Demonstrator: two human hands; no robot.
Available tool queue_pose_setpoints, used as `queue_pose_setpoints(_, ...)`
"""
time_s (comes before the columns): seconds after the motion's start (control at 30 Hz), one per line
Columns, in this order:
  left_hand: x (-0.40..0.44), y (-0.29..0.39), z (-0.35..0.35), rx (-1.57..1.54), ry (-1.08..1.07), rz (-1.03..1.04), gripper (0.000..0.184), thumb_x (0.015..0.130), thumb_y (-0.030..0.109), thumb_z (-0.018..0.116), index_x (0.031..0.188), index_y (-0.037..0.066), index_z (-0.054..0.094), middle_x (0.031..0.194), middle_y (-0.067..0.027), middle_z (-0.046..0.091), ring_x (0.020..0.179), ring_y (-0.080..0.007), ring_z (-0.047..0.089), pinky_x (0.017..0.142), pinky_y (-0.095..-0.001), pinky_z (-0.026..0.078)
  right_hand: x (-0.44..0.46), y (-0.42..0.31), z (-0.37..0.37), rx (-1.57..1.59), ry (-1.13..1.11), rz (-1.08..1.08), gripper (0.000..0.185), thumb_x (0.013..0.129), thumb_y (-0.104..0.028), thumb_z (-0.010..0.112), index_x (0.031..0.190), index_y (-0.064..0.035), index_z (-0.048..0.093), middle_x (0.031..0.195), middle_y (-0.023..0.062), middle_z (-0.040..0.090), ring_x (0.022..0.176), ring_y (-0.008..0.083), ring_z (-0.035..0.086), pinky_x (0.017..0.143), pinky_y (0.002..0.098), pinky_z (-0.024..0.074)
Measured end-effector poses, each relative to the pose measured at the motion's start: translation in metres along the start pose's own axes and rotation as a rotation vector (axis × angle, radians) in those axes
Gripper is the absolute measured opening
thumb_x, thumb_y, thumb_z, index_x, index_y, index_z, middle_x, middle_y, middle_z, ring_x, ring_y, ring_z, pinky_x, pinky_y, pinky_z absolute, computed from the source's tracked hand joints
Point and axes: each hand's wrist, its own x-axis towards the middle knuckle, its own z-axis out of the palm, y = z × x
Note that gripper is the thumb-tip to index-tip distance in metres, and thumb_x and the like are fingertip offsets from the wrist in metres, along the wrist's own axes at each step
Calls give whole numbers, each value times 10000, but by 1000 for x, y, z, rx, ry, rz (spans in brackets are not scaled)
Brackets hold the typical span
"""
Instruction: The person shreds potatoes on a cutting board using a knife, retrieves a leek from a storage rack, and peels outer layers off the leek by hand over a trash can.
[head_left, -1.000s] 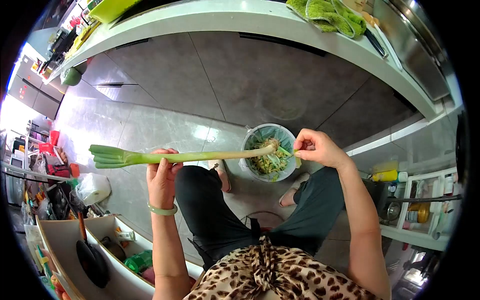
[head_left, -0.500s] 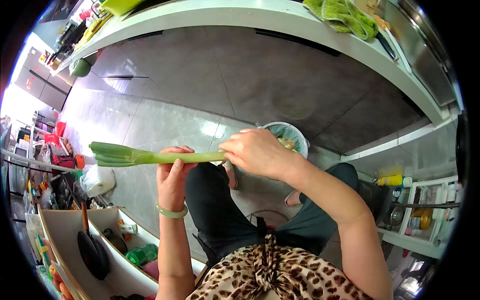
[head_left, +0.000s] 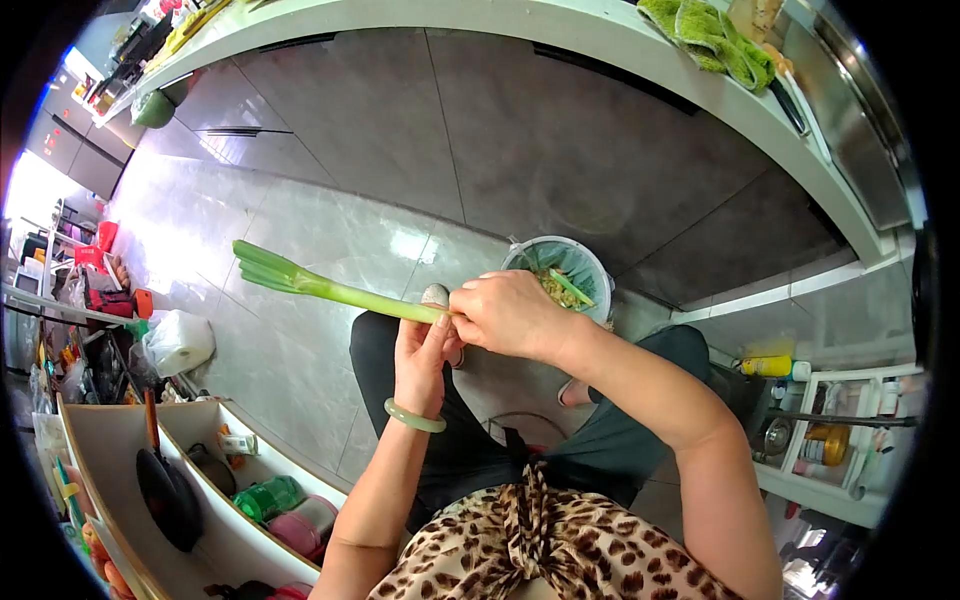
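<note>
A long green onion [head_left: 340,292] points to the upper left, its cut green leaves at the far end. My left hand [head_left: 422,350], with a pale bangle at the wrist, is wrapped round its stalk. Right beside it, my right hand [head_left: 508,315] pinches the stalk; the fingers of both hands meet there. The onion's white end is hidden behind my right hand. Just beyond that hand stands a lined white bin [head_left: 602,268] holding vegetable scraps [head_left: 566,288].
Grey cabinets [head_left: 380,130] run under a white counter [head_left: 480,14] with a green towel [head_left: 712,42]. At the lower left, an open divided box [head_left: 222,500] holds a black pan [head_left: 168,500]. A white rack [head_left: 830,480] stands at the right.
My right hand has moved from the onion's root end over the bin to beside my left hand. My left hand has shifted right along the stalk, and the onion now tilts.
</note>
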Motion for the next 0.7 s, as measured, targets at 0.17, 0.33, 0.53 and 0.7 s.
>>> queue_pose_setpoints(0.17,3,4,10,109,28,98,133,929,84,558,1043,35,510,830,-10,552,654,-54,491,511,-198,388,-1,-5,-5,-124,-23,0,153,733,-194,648,736,-42,632,719,110,654,706,278,663,631,377,529)
queue_pose_setpoints(0.33,1,6,9,104,2,75,139,925,75,562,1048,35,512,834,-9,551,652,-58,492,497,-194,386,-5,-12,-3,-123,76,-9,141,702,-172,684,734,-46,631,720,96,653,715,256,660,632,359,530)
queue_pose_setpoints(0.53,3,8,5,135,-71,122,139,921,72,565,1047,32,520,840,-15,556,648,-67,500,503,-200,402,-9,-10,-1,-101,135,-1,143,712,-171,675,732,-44,612,717,96,646,704,255,650,629,358,532)
queue_pose_setpoints(0.7,1,19,3,125,-207,111,140,908,73,583,1032,30,535,869,-31,576,698,-85,539,549,-211,451,-10,-4,-4,-55,240,28,119,765,-131,586,682,-57,545,645,86,580,644,251,618,584,371,509)
